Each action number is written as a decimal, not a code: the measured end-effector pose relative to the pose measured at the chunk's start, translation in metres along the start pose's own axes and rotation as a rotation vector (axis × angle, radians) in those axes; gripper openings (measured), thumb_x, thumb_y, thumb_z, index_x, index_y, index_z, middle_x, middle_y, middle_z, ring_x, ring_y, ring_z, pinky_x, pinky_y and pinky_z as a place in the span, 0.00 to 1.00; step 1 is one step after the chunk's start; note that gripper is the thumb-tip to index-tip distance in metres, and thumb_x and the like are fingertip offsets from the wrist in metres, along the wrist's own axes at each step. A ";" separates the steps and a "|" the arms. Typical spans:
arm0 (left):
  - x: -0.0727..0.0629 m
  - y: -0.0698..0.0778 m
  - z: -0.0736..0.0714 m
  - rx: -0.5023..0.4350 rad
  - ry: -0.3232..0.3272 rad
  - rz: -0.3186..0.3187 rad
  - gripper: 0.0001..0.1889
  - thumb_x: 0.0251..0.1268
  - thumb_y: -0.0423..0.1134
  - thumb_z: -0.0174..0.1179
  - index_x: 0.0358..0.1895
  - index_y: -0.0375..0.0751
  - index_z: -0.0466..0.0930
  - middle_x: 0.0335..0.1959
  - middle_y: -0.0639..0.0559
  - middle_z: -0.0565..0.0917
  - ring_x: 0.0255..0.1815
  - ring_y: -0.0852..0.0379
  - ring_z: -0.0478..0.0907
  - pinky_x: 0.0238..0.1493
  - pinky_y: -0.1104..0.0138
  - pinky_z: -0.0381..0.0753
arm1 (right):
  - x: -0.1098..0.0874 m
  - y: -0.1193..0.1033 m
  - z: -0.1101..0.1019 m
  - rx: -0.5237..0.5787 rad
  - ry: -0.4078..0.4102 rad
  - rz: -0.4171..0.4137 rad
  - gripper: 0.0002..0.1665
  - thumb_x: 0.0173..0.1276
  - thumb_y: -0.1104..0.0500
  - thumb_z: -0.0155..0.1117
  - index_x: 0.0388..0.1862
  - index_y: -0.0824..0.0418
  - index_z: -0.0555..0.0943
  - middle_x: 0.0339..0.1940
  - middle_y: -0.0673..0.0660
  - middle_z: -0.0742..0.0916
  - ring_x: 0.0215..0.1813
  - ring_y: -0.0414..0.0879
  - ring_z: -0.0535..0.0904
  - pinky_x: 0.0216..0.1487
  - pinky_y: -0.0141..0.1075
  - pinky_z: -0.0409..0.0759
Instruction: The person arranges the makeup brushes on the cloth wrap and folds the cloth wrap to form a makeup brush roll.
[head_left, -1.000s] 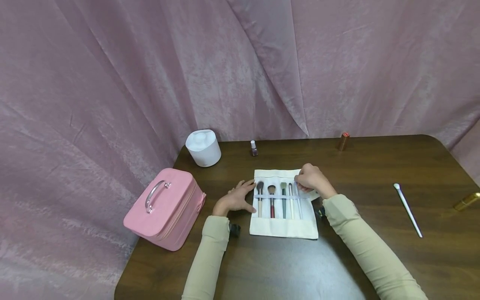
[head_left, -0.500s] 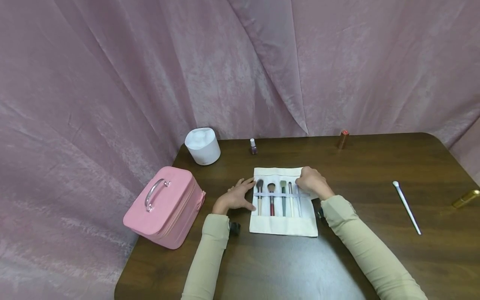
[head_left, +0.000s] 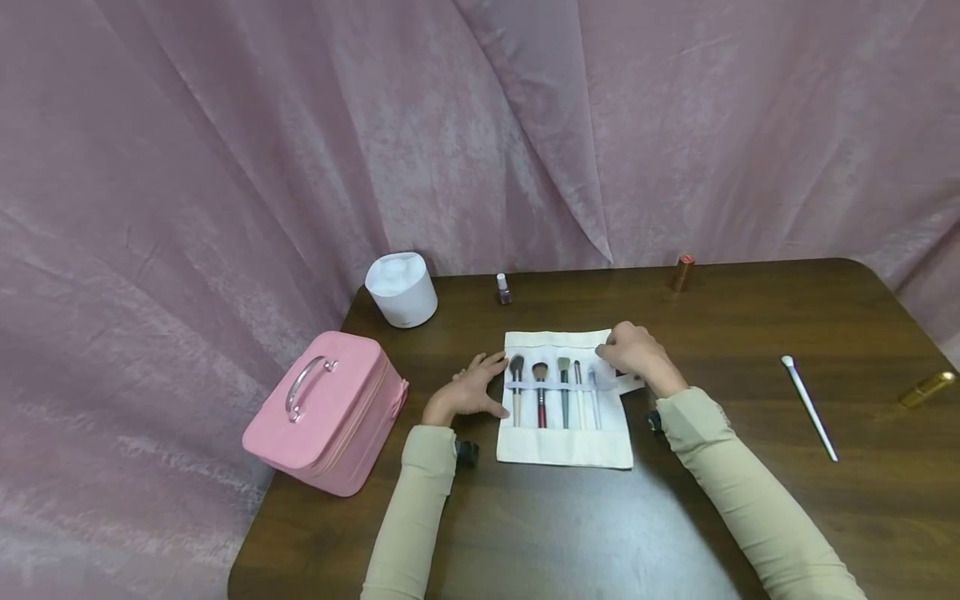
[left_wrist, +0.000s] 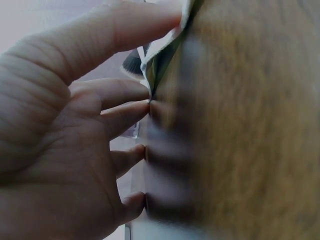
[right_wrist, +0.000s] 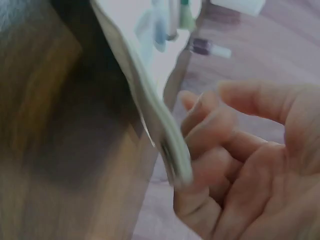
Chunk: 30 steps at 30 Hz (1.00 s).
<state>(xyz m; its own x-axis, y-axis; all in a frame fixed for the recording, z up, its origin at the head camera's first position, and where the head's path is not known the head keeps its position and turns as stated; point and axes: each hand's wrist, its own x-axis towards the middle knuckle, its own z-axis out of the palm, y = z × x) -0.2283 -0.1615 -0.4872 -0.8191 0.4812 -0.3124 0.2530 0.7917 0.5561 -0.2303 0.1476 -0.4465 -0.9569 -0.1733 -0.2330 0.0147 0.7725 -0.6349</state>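
Observation:
A white fabric brush roll [head_left: 566,452] lies unfolded, with several makeup brushes standing side by side behind its elastic band. Among them are a red-handled brush [head_left: 542,408] and a green brush [head_left: 565,400]. My left hand [head_left: 472,390] rests at the roll's left edge, thumb and fingers spread; in the left wrist view its fingertips meet the fabric edge. At the upper right corner is my right hand [head_left: 636,354]. Its fingers bend loosely beside the roll's edge [right_wrist: 150,95] in the right wrist view, thumb apart from them. A strap tab [head_left: 630,384] sticks out below that hand.
A pink vanity case [head_left: 322,417] stands at left, with a white round container [head_left: 402,292] behind it. A nail polish bottle [head_left: 503,290] and a copper lipstick tube [head_left: 682,273] stand at the back. A white brush [head_left: 810,408] and a gold tube [head_left: 927,389] lie at right.
My right hand has moved from the rightmost brush to the roll's upper right corner and slightly outward, uncovering the strap tab. My left hand stays at the left edge.

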 end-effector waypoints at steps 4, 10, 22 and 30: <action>-0.001 0.000 0.000 -0.006 0.001 -0.006 0.50 0.56 0.40 0.76 0.81 0.43 0.57 0.83 0.50 0.51 0.83 0.43 0.37 0.72 0.33 0.43 | -0.003 0.005 -0.010 0.118 0.070 -0.086 0.18 0.75 0.58 0.56 0.27 0.68 0.81 0.19 0.55 0.79 0.22 0.43 0.73 0.27 0.36 0.71; -0.003 0.001 -0.002 -0.018 0.001 -0.009 0.50 0.56 0.40 0.76 0.80 0.43 0.57 0.83 0.49 0.51 0.82 0.42 0.37 0.72 0.33 0.42 | -0.010 0.019 -0.022 0.314 0.172 -0.124 0.18 0.76 0.62 0.55 0.49 0.77 0.82 0.35 0.66 0.86 0.33 0.48 0.82 0.34 0.35 0.80; -0.004 -0.001 0.001 -0.022 0.005 -0.003 0.50 0.55 0.39 0.77 0.80 0.43 0.58 0.83 0.50 0.51 0.82 0.42 0.37 0.71 0.32 0.43 | -0.025 0.071 -0.030 0.371 0.269 -0.053 0.21 0.79 0.57 0.53 0.54 0.75 0.81 0.48 0.72 0.85 0.41 0.53 0.83 0.38 0.36 0.84; -0.002 -0.001 0.000 -0.027 0.007 -0.005 0.50 0.55 0.39 0.77 0.80 0.43 0.57 0.83 0.50 0.51 0.82 0.42 0.37 0.71 0.32 0.42 | -0.044 0.108 -0.050 0.272 0.354 -0.012 0.21 0.78 0.55 0.56 0.52 0.73 0.81 0.42 0.68 0.86 0.35 0.47 0.83 0.34 0.36 0.83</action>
<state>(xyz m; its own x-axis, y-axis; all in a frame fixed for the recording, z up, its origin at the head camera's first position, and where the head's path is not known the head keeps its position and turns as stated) -0.2270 -0.1630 -0.4876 -0.8240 0.4742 -0.3101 0.2349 0.7840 0.5747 -0.2012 0.2693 -0.4677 -0.9971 0.0751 0.0119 0.0336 0.5750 -0.8175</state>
